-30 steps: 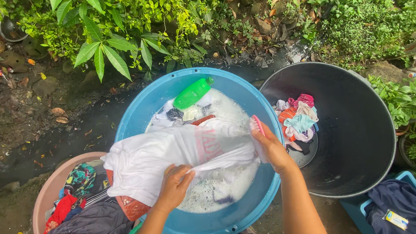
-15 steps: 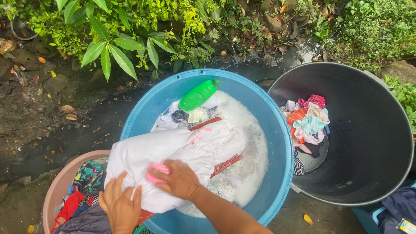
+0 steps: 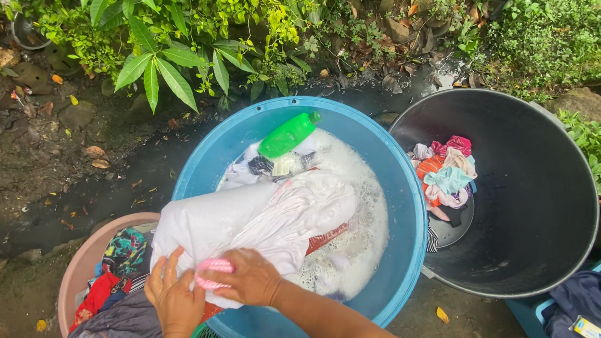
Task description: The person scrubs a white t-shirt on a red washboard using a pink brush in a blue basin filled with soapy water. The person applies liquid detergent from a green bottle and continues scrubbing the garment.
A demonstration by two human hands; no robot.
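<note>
**Both hands on a white cloth at the near rim of the blue tub**

The left hand [image 3: 174,299] lies flat on the near edge of the white cloth [image 3: 257,218], fingers spread apart and pressing down on the fabric. Just beside it, touching it at the fingertips, the right hand [image 3: 250,277] has its fingers curled together, clamped on a pink brush [image 3: 211,274] that rests against the cloth. The right forearm comes in from the lower right, crossing over the tub's near rim.

The cloth is draped over the near-left rim of the blue tub [image 3: 408,216], its far part lying in the soapy water [image 3: 363,213]. A red-striped piece [image 3: 326,236] shows at the cloth's right edge, and darker patterned laundry [image 3: 268,164] lies in the suds beyond it. A green bottle [image 3: 287,135] floats on its side at the far part of the tub, tilted with its cap toward the far rim.

Left of the hands, touching the blue tub, stands a pink basin [image 3: 79,267] filled with coloured clothes [image 3: 119,255]. At the lower right corner a dark blue garment [image 3: 584,307] lies in a blue crate [image 3: 533,311].

To the right of the blue tub, just beside it, is a black tub [image 3: 537,222] holding a small heap of bright clothes [image 3: 446,168]. Beyond the tubs lie wet dark ground [image 3: 136,174] with fallen leaves, then green plants [image 3: 170,39] and stones.
</note>
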